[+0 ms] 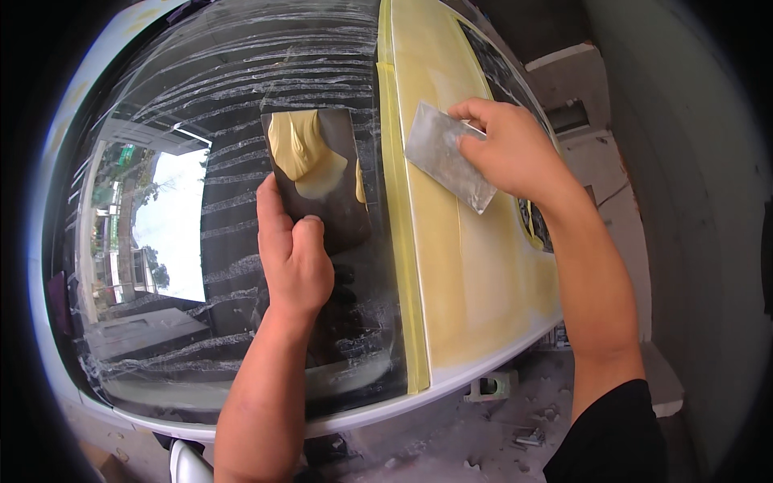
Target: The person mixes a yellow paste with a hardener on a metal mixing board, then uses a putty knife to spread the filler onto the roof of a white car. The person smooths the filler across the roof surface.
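Note:
My left hand (298, 262) grips a dark rectangular mixing board (342, 216) by its lower edge, the thumb lying over its face. A thick yellow dollop of body filler (296, 153) sits on that board, with a thinner smear below it and a dab at the right edge. In my right hand (515, 149) is a grey flat filler spreader (443, 149), pinched along its upper right side. It lies tilted over the yellow-coated car body panel (475, 298); whether its lower edge touches is hard to tell.
Yellow masking tape (394, 181) runs between the panel and a large dark car window (233, 322) streaked with white residue. A side window (491, 68) lies beyond the panel. Below the car, the floor holds a hollow block (491, 386) and scattered debris. A grey wall (684, 201) stands at right.

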